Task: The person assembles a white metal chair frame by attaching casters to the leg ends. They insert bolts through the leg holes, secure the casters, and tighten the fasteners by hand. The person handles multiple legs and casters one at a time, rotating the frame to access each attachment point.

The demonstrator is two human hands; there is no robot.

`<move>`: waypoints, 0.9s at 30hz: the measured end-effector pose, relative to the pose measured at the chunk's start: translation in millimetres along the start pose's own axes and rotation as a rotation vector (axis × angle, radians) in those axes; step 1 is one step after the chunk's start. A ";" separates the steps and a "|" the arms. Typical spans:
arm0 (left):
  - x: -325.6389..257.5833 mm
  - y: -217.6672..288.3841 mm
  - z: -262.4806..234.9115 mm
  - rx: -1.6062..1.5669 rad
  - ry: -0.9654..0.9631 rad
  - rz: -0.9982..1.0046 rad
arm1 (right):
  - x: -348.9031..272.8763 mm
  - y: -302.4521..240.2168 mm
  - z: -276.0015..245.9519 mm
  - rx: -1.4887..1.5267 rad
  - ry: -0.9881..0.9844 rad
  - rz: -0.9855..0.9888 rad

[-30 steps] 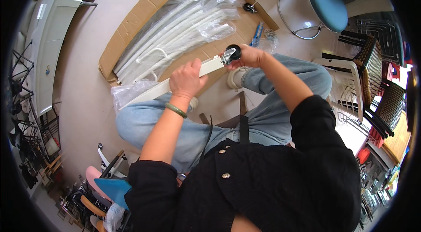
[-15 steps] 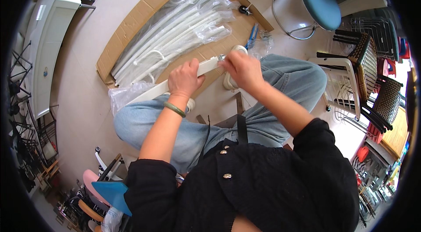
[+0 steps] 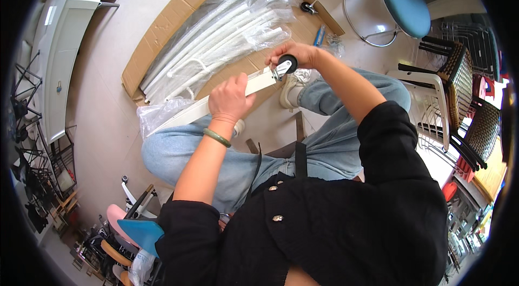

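My left hand [image 3: 229, 97] is wrapped round a long white bar [image 3: 261, 82], which slants over my lap from lower left to upper right. At the bar's upper right end sits a caster [image 3: 287, 64] with a black wheel and a metal stem. Curled about the far side of that caster is my right hand [image 3: 299, 53], its fingertips close to the stem and partly hidden. Beyond my hands, white tubes [image 3: 216, 34] in clear plastic wrap lie in an open cardboard box [image 3: 162, 22].
Another black caster [image 3: 308, 7] lies in the box's far right corner, with a blue item [image 3: 320, 35] nearer. A round blue stool [image 3: 404, 4] and stacked woven chairs [image 3: 457, 78] stand at right. On the left is a white cabinet [image 3: 67, 64].
My right hand has turned and shifted slightly, so the caster's black wheel now shows at the bar's end. My left hand keeps its grip on the white bar.
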State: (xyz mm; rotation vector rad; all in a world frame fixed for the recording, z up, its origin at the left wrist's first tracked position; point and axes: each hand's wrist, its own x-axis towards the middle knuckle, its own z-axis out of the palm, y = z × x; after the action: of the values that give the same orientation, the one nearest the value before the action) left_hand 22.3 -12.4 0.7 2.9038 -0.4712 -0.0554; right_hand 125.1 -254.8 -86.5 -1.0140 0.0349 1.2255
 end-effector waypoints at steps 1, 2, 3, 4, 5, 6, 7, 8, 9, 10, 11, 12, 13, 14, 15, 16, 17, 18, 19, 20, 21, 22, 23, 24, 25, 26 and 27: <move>-0.8 -1.1 1.4 -0.001 0.005 -0.002 | -11.6 9.6 5.2 -0.071 0.008 0.003; -0.2 -1.8 1.4 -0.004 0.003 -0.004 | -22.5 18.5 12.9 -0.145 0.017 0.003; 0.6 -2.4 1.7 -0.008 0.001 -0.006 | -27.7 32.3 23.5 -0.109 0.048 0.002; 1.5 -2.0 1.6 -0.013 -0.002 -0.004 | -33.3 47.9 33.7 -0.071 0.082 0.000; 1.9 -2.1 1.4 -0.013 -0.001 -0.004 | -40.3 57.4 43.7 0.006 0.087 0.003; 2.3 -1.9 1.3 -0.012 0.000 -0.004 | -46.9 65.5 52.7 0.051 0.106 -0.027; 2.3 -1.2 0.5 -0.013 0.002 -0.003 | -54.7 69.8 64.5 0.096 0.126 -0.057; 2.0 -0.9 -0.3 -0.008 0.000 -0.002 | -61.8 72.1 77.1 0.141 0.145 -0.087; 1.5 -0.7 -1.2 -0.004 -0.002 -0.002 | -67.9 72.3 89.5 0.179 0.175 -0.147; 1.9 -0.4 -2.3 -0.001 -0.002 0.001 | -75.1 67.2 103.1 0.173 0.243 -0.158; 2.0 -0.9 -2.2 -0.002 0.001 0.005 | -81.4 61.0 116.2 0.169 0.307 -0.171; 1.8 -1.7 -1.3 -0.003 0.004 0.008 | -85.3 55.2 126.9 0.164 0.371 -0.184; 1.7 -1.5 -1.3 -0.005 0.005 0.013 | -86.9 50.8 135.0 0.182 0.408 -0.192; 1.7 -1.0 -1.7 0.003 0.001 0.010 | -87.2 50.1 138.5 0.118 0.439 -0.196; 1.8 -0.3 -2.4 0.012 -0.003 0.006 | -87.2 49.6 141.0 0.053 0.469 -0.200; 1.5 -0.5 -2.4 0.020 -0.008 -0.001 | -86.7 49.0 143.1 -0.013 0.497 -0.201; 1.4 -0.8 -1.5 0.016 -0.011 -0.002 | -86.8 47.5 145.3 -0.114 0.543 -0.193; 1.9 -1.1 0.0 0.013 -0.014 -0.003 | -87.0 45.5 147.5 -0.215 0.587 -0.184; 1.6 -1.2 0.8 0.010 -0.018 -0.007 | -86.7 44.8 148.9 -0.317 0.628 -0.173; 1.8 -1.8 0.9 0.015 -0.022 -0.013 | -85.5 47.6 147.3 -0.649 0.678 -0.217; 2.4 -2.6 0.5 0.020 -0.025 -0.020 | -84.5 52.9 143.1 -0.983 0.716 -0.262; 3.4 -2.5 0.2 0.024 -0.029 -0.022 | -85.4 54.8 139.5 -1.318 0.747 -0.304; 3.4 -1.6 -0.8 0.023 -0.036 -0.026 | -87.7 54.3 134.0 -1.400 0.771 -0.457; 3.3 -0.4 -2.3 0.023 -0.042 -0.030 | -89.7 51.4 126.9 -1.478 0.792 -0.615; 2.8 0.8 -3.3 0.021 -0.052 -0.030 | -89.7 48.8 121.8 -1.548 0.814 -0.773; 2.9 1.0 -3.7 0.018 -0.054 -0.028 | -86.9 44.9 117.2 -1.590 0.799 -0.824; 3.4 1.0 -3.9 0.014 -0.056 -0.025 | -83.3 40.2 111.6 -1.632 0.783 -0.875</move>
State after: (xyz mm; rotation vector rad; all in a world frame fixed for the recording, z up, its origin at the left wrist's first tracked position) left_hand 25.4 -13.7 4.7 2.9286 -0.4461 -0.1383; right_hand 7.3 -245.6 -2.6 -2.4655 -0.8275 -0.2745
